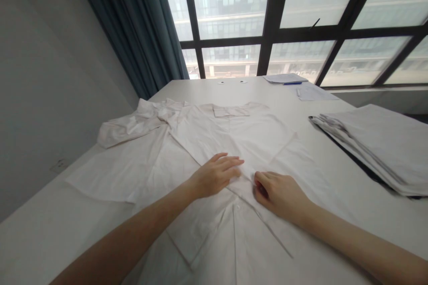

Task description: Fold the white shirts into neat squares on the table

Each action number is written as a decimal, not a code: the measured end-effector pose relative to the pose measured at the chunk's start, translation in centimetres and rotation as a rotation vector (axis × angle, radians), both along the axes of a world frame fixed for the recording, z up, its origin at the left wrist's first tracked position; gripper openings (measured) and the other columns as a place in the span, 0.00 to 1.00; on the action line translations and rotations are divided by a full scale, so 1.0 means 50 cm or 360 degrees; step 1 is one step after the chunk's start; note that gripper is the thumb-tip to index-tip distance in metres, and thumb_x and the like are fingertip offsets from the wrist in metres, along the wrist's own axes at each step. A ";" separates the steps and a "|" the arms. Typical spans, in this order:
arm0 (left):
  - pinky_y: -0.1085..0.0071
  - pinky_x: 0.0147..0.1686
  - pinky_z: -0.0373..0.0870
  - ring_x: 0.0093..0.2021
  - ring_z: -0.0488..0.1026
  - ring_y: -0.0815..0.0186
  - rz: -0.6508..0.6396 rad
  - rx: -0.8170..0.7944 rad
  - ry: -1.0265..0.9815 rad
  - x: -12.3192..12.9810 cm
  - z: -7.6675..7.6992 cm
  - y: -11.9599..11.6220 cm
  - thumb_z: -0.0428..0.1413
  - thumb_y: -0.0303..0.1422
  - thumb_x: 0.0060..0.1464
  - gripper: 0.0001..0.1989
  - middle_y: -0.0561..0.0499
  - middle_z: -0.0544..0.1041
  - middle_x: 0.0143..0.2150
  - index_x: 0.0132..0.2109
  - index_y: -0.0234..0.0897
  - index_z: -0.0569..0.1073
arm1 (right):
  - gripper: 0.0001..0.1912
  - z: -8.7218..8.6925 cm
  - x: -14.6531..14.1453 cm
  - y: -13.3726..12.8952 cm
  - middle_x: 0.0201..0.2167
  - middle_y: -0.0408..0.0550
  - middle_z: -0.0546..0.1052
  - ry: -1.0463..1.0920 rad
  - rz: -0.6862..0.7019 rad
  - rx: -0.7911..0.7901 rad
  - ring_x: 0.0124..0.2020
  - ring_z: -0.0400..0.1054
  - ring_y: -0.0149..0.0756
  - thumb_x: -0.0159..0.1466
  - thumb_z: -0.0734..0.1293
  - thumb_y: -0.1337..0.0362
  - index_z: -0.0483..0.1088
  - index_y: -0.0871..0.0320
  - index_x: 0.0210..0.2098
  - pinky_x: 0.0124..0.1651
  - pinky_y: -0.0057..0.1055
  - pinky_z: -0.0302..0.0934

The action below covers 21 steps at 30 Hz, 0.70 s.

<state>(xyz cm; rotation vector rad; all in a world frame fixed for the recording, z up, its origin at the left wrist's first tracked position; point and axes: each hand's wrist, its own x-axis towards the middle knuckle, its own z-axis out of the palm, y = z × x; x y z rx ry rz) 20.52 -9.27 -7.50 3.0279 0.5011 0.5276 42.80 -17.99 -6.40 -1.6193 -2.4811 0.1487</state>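
Observation:
A white shirt lies spread over the table, creased, with one sleeve bunched at the far left. Buttons show on its front part close to me. My left hand rests palm down near the middle of the cloth, its fingers stretched out and holding nothing. Just to the right, my right hand has its fingers curled against the thumb in a pinch at a folded strip of the shirt. The fingers partly hide the cloth between them.
On the right, a stack of folded white cloth lies on a black sheet or board. Papers and a blue pen lie at the far end of the white table. A dark blue curtain and windows stand beyond.

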 end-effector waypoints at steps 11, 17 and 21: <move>0.59 0.58 0.65 0.60 0.66 0.61 0.0511 -0.0069 -0.0295 -0.007 -0.020 0.027 0.48 0.25 0.61 0.16 0.42 0.70 0.60 0.55 0.37 0.70 | 0.09 -0.010 0.006 0.003 0.25 0.43 0.74 0.0147 0.0008 0.0014 0.26 0.68 0.32 0.65 0.57 0.65 0.64 0.56 0.30 0.30 0.29 0.48; 0.54 0.62 0.56 0.63 0.62 0.58 0.0053 -0.0001 0.0009 0.042 0.021 0.025 0.54 0.37 0.62 0.18 0.44 0.71 0.59 0.57 0.38 0.68 | 0.07 -0.019 0.014 0.006 0.20 0.41 0.71 0.0388 -0.0128 -0.0049 0.21 0.63 0.30 0.63 0.58 0.64 0.63 0.55 0.28 0.28 0.27 0.48; 0.57 0.64 0.51 0.50 0.72 0.64 -0.0182 0.0154 0.0140 0.080 0.032 0.041 0.54 0.33 0.62 0.05 0.52 0.77 0.41 0.42 0.39 0.74 | 0.07 -0.023 0.015 0.007 0.21 0.41 0.71 0.0427 -0.0144 -0.0068 0.21 0.63 0.31 0.63 0.58 0.63 0.63 0.55 0.29 0.28 0.27 0.49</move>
